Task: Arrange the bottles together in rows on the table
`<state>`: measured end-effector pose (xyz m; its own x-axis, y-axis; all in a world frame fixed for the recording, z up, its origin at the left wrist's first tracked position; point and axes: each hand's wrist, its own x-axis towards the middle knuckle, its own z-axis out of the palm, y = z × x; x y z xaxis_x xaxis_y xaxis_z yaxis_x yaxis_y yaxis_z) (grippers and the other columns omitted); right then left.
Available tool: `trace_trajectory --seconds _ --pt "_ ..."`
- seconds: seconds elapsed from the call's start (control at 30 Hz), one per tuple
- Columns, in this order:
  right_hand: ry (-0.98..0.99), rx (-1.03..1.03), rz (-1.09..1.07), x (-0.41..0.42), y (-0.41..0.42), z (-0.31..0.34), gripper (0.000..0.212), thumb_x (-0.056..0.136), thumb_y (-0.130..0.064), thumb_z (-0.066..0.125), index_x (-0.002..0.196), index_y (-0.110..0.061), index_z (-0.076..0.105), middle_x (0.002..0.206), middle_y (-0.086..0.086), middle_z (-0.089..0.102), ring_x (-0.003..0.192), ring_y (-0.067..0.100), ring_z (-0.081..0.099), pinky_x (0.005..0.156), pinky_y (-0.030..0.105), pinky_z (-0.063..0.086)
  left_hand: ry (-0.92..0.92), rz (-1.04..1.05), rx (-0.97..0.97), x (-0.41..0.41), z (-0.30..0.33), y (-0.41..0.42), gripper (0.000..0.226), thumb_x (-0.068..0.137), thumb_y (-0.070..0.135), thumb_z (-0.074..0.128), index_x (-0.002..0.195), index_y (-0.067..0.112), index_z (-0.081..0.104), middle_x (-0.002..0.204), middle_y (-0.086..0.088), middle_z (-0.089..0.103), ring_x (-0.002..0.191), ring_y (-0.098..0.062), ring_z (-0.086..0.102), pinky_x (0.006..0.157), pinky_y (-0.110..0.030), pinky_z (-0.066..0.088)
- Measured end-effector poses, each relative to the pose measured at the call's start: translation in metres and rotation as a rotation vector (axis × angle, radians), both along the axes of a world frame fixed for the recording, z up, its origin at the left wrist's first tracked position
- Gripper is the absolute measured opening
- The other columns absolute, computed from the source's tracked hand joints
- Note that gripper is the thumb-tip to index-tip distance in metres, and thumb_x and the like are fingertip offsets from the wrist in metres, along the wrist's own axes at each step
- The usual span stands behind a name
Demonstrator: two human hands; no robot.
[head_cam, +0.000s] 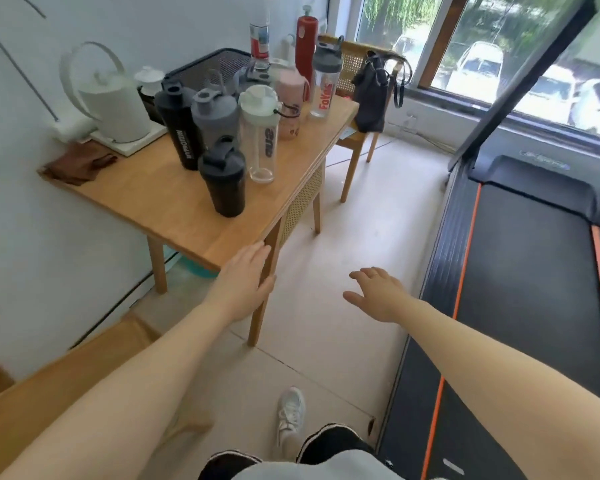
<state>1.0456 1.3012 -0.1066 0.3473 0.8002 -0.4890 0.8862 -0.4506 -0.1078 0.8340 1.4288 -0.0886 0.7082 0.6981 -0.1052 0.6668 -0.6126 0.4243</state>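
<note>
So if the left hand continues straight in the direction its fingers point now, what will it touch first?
Probably the near corner of the wooden table: the left hand is open, fingers aimed up at that edge. Past it stands the short black shaker bottle. Depth is unclear from one view.

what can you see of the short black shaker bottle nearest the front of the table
The short black shaker bottle stands upright on the wooden table, closest to the near edge of all the bottles. Its body looks like dark, smoky plastic tapering toward the base, topped with a black screw lid that has a flip cap and a carry loop. The lid is closed. Neither hand touches it. A clear bottle stands just behind it to the right; contact is unclear.
</note>
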Motion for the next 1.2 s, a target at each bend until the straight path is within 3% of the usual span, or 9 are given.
trace_trajectory --seconds 0.27,0.5,0.73,0.87,1.07,1.2 --pt "-0.036 0.083 -0.116 0.111 0.115 0.028 0.055 0.095 -0.046 0.032 0.142 -0.015 0.029 0.146 0.006 0.040 0.141 0.027 0.022 0.111 0.042 0.020 -0.010 -0.151 -0.024 0.148 0.014 0.119 0.054 0.094 0.030 0.041 0.142 0.011 0.025 0.151 -0.006 0.027 0.139 -0.021 0.022 0.113 -0.034 0.019" --pt "-0.104 0.263 -0.161 0.212 0.191 0.038 0.062 0.094 -0.046 0.036 0.144 -0.011 0.024 0.151 0.010 0.032 0.141 0.029 0.022 0.113 0.040 0.020 -0.069 -0.231 -0.049 0.288 0.019 0.187 0.054 0.094 0.027 0.043 0.142 0.010 0.024 0.149 -0.008 0.030 0.137 -0.023 0.025 0.110 -0.035 0.023" --pt "-0.192 0.164 -0.120 0.345 0.288 0.005 0.061 0.093 -0.046 0.038 0.138 -0.006 0.029 0.145 0.014 0.038 0.136 0.031 0.029 0.110 0.039 0.023 -0.170 -0.108 -0.081 0.429 0.010 0.283 0.044 0.095 0.027 0.041 0.135 0.010 0.038 0.147 -0.008 0.035 0.137 -0.024 0.027 0.115 -0.041 0.021" --pt "-0.102 0.055 -0.061 0.414 0.347 0.014 0.065 0.092 -0.046 0.042 0.143 -0.010 0.023 0.147 0.012 0.036 0.137 0.029 0.028 0.110 0.039 0.025 -0.192 0.003 -0.193 0.490 0.012 0.336 0.037 0.095 0.023 0.041 0.126 0.007 0.049 0.140 -0.009 0.043 0.129 -0.026 0.038 0.108 -0.038 0.029" --pt "0.122 0.207 -0.015 0.471 0.415 0.040 0.062 0.092 -0.038 0.048 0.144 -0.015 0.024 0.150 0.008 0.033 0.137 0.027 0.030 0.108 0.041 0.031 -0.249 0.104 -0.210 0.540 0.025 0.375 0.032 0.093 0.023 0.041 0.121 0.012 0.053 0.128 -0.008 0.053 0.116 -0.025 0.049 0.102 -0.044 0.039" --pt "0.263 0.333 0.172 0.488 0.471 0.053 0.055 0.091 -0.035 0.050 0.140 -0.016 0.033 0.145 0.007 0.041 0.129 0.024 0.041 0.104 0.037 0.035 -0.285 0.151 -0.121 0.540 0.039 0.391 0.028 0.093 0.021 0.041 0.116 0.013 0.056 0.114 -0.003 0.060 0.099 -0.018 0.055 0.080 -0.028 0.044"
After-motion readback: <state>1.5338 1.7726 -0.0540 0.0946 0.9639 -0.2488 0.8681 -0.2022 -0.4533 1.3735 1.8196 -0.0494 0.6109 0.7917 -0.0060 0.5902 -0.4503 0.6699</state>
